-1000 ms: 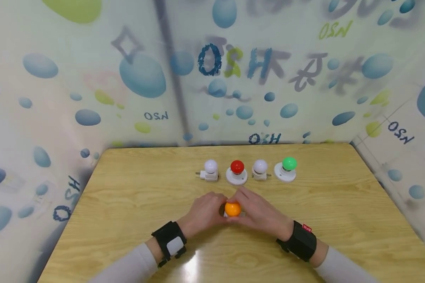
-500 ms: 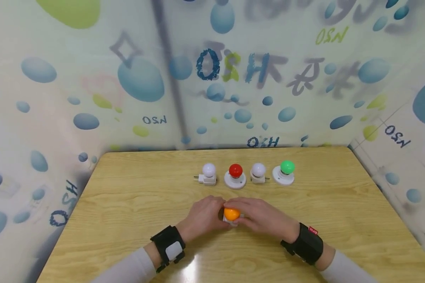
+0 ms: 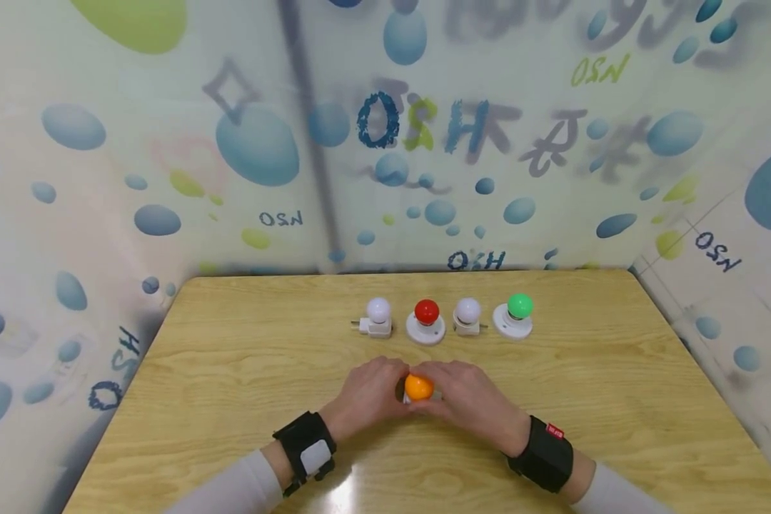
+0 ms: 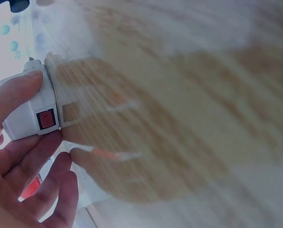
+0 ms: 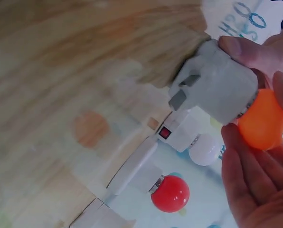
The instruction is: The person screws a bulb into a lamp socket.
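Note:
An orange light bulb (image 3: 419,386) stands in a white plug-in socket (image 5: 222,83) at the middle of the table. My left hand (image 3: 373,389) grips the socket by its sides, the thumb near its flat prongs in the left wrist view. A red switch (image 4: 47,119) shows on the socket's face. From the other side, my right hand (image 3: 472,396) holds the bulb between thumb and curled fingers. In the right wrist view the bulb's metal collar shows at the socket's mouth. Hands hide most of the socket from above.
Behind the hands stand a white bulb in a plug-in socket (image 3: 378,318), a red bulb (image 3: 427,312) on a round base, another white bulb (image 3: 467,310), and a green bulb (image 3: 520,306) on a round base. A patterned curtain (image 3: 398,200) rises behind the wooden table (image 3: 244,343).
My right hand has loosened, shifted its fingers round the orange bulb and closed on it again. My left hand stays on the socket. The head view has shifted slightly.

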### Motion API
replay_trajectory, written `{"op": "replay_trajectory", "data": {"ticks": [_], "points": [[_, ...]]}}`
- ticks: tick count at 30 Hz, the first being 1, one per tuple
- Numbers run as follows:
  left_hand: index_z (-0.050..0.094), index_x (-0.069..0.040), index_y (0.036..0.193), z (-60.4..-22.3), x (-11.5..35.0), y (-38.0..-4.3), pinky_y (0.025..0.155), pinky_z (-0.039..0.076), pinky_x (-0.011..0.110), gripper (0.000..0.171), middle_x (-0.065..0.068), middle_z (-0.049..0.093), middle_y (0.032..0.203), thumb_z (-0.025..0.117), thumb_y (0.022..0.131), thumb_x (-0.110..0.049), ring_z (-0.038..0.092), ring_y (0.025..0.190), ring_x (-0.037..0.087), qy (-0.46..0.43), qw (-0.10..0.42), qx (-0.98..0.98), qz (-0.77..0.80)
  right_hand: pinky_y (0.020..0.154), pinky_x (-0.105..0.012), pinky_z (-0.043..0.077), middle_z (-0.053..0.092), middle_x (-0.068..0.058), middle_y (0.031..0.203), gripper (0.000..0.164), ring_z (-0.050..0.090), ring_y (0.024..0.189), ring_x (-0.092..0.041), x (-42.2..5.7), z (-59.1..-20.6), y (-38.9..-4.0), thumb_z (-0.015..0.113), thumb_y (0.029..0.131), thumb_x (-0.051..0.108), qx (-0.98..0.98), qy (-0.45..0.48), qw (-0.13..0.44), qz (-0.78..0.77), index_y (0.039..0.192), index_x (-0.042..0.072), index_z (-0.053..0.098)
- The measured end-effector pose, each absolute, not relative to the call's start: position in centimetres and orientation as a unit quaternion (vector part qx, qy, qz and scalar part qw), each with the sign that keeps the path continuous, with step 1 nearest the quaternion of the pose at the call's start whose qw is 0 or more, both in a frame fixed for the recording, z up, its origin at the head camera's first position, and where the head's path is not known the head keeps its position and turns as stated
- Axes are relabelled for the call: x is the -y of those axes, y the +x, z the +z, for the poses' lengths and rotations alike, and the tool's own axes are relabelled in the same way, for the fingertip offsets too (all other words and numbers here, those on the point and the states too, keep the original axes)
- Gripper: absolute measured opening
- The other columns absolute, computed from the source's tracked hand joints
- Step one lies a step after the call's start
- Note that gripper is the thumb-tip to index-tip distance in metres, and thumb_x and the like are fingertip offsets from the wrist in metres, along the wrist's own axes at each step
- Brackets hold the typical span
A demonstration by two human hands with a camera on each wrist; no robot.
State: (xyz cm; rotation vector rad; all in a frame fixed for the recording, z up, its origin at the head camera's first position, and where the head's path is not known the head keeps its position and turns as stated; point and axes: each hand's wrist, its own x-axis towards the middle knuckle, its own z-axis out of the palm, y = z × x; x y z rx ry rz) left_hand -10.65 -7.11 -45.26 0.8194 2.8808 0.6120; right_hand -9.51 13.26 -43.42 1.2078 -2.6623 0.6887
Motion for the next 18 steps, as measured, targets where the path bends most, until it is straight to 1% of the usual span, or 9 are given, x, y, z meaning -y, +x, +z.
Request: {"op": "replay_trajectory", "data": {"ticks": [1, 3, 6, 8, 9, 11, 14, 16, 18], "points": [[0.069, -0.020, 0.097, -45.3, 7.1, -10.6, 0.056, 0.042, 0.023, 0.042, -0.013, 0.052, 0.073, 0.075, 0.074, -0.054, 0.048, 0.068, 0.009, 0.267, 0.040, -0.942, 0.198, 0.080, -0.026, 0.051, 0.065, 0.008, 0.109, 0.052, 0.059, 0.088, -0.005, -13.2, -43.4, -9.5, 0.069, 0.081, 0.051, 0.885, 0.400, 0.070, 0.227, 0.120, 0.017, 0.063], [0.068, -0.020, 0.098, -45.3, 7.1, -10.6, 0.057, 0.042, 0.023, 0.042, -0.012, 0.053, 0.074, 0.074, 0.074, -0.054, 0.049, 0.069, 0.009, 0.266, 0.043, -0.942, 0.201, 0.081, -0.025, 0.050, 0.063, 0.011, 0.109, 0.052, 0.056, 0.089, -0.003, -13.2, -43.2, -9.7, 0.068, 0.081, 0.053, 0.885, 0.397, 0.045, 0.238, 0.120, 0.019, 0.062], [0.068, -0.019, 0.102, -45.2, 7.0, -10.6, 0.059, 0.044, 0.024, 0.046, -0.011, 0.056, 0.077, 0.075, 0.073, -0.055, 0.050, 0.071, 0.010, 0.267, 0.045, -0.942, 0.201, 0.090, -0.029, 0.048, 0.056, 0.008, 0.126, 0.058, 0.053, 0.105, -0.007, -13.7, -42.8, -10.3, 0.065, 0.085, 0.050, 0.875, 0.420, -0.002, 0.239, 0.133, 0.021, 0.054], [0.068, -0.019, 0.107, -45.2, 7.0, -10.7, 0.059, 0.045, 0.024, 0.049, -0.011, 0.057, 0.080, 0.076, 0.072, -0.054, 0.050, 0.071, 0.009, 0.268, 0.046, -0.941, 0.199, 0.095, -0.033, 0.046, 0.048, 0.004, 0.140, 0.062, 0.050, 0.118, -0.011, -14.1, -42.6, -10.6, 0.063, 0.089, 0.044, 0.861, 0.447, -0.035, 0.239, 0.143, 0.021, 0.046], [0.068, -0.019, 0.106, -45.1, 7.0, -10.7, 0.058, 0.045, 0.024, 0.049, -0.010, 0.058, 0.080, 0.077, 0.072, -0.053, 0.051, 0.071, 0.009, 0.268, 0.047, -0.942, 0.199, 0.097, -0.035, 0.044, 0.044, 0.002, 0.145, 0.061, 0.048, 0.123, -0.014, -14.4, -42.7, -10.7, 0.062, 0.092, 0.039, 0.851, 0.467, -0.039, 0.236, 0.147, 0.020, 0.043], [0.068, -0.019, 0.104, -45.2, 7.0, -10.7, 0.056, 0.045, 0.024, 0.048, -0.010, 0.057, 0.078, 0.079, 0.070, -0.051, 0.051, 0.070, 0.009, 0.266, 0.047, -0.943, 0.197, 0.098, -0.036, 0.043, 0.041, 0.001, 0.149, 0.058, 0.045, 0.129, -0.015, -14.7, -42.9, -10.9, 0.061, 0.094, 0.030, 0.836, 0.494, -0.034, 0.237, 0.148, 0.019, 0.042], [0.069, -0.019, 0.099, -45.2, 7.1, -10.8, 0.054, 0.044, 0.024, 0.045, -0.011, 0.055, 0.074, 0.080, 0.069, -0.050, 0.051, 0.069, 0.009, 0.262, 0.048, -0.943, 0.201, 0.096, -0.031, 0.045, 0.049, 0.000, 0.143, 0.047, 0.048, 0.125, -0.014, -14.7, -43.2, -11.1, 0.061, 0.095, 0.022, 0.818, 0.517, -0.013, 0.253, 0.141, 0.015, 0.052], [0.069, -0.019, 0.097, -45.2, 7.1, -10.8, 0.054, 0.044, 0.024, 0.044, -0.012, 0.054, 0.072, 0.079, 0.068, -0.051, 0.051, 0.069, 0.009, 0.261, 0.049, -0.943, 0.202, 0.095, -0.029, 0.046, 0.055, 0.000, 0.136, 0.043, 0.053, 0.120, -0.012, -14.6, -43.4, -11.0, 0.064, 0.093, 0.021, 0.817, 0.514, 0.010, 0.261, 0.135, 0.014, 0.058], [0.069, -0.020, 0.097, -45.2, 7.1, -10.8, 0.054, 0.043, 0.023, 0.044, -0.013, 0.053, 0.072, 0.079, 0.068, -0.052, 0.051, 0.069, 0.009, 0.261, 0.050, -0.942, 0.204, 0.093, -0.029, 0.047, 0.059, 0.000, 0.132, 0.043, 0.056, 0.116, -0.012, -14.4, -43.5, -10.8, 0.066, 0.090, 0.025, 0.824, 0.504, 0.029, 0.258, 0.132, 0.014, 0.060]]}}
